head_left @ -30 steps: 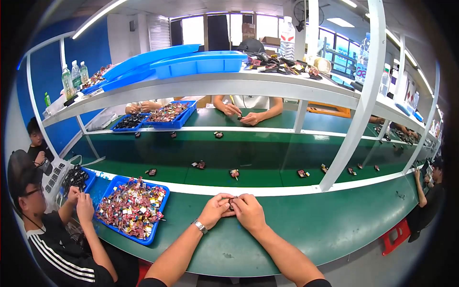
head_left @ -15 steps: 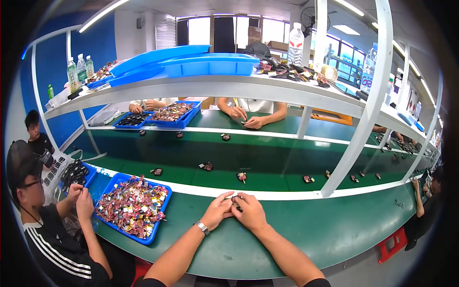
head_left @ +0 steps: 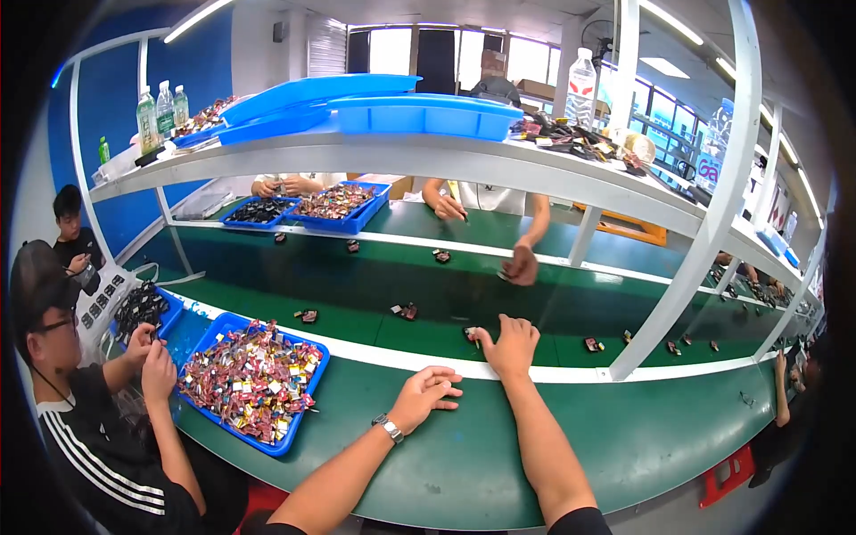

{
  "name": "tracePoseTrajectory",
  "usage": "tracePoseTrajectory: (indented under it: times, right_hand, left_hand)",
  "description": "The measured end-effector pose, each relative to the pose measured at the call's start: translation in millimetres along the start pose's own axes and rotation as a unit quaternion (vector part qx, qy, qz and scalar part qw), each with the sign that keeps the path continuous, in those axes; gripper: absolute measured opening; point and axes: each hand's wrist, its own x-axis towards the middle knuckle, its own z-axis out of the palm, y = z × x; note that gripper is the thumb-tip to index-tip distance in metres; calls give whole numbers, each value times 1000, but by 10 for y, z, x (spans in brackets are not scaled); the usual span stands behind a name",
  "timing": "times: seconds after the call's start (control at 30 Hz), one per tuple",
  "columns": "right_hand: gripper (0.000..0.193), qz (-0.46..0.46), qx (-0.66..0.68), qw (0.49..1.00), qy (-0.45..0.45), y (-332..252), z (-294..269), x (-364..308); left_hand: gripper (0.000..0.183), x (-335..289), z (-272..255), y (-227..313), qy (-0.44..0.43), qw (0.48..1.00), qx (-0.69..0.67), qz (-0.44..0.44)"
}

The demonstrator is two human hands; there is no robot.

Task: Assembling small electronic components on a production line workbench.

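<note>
My right hand [head_left: 512, 346] reaches forward across the white strip [head_left: 571, 373] onto the dark green belt [head_left: 428, 299]. Its fingers lie spread, and the thumb is right beside a small dark and red part [head_left: 470, 334] lying on the belt. My left hand [head_left: 426, 398], with a watch on the wrist, rests on the green table [head_left: 678, 437] just behind the strip. Its fingers are loosely bent and nothing shows in it.
A blue tray [head_left: 287, 439] of red and yellow small parts sits to my left. A seated person [head_left: 98, 428] works beside it. More small parts [head_left: 406, 311] lie along the belt. A white shelf post [head_left: 678, 267] rises at right. People across the belt handle parts, one hand [head_left: 520, 265] over it.
My hands were together at the table edge over something small. The right hand has since stretched forward onto the belt, and the left has stayed back on the table.
</note>
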Motion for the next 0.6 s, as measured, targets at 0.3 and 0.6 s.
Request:
tracePoseTrajectory:
  times: [0.3, 0.6]
  right_hand:
    - [44, 19, 10, 995, -94, -91, 63, -108]
    - [61, -15, 283, 943, -174, -451, -984, -697]
  left_hand:
    - [14, 91, -64, -131, -9, 999, 0, 33]
    - [26, 61, -123, -107, 48, 999, 6, 23]
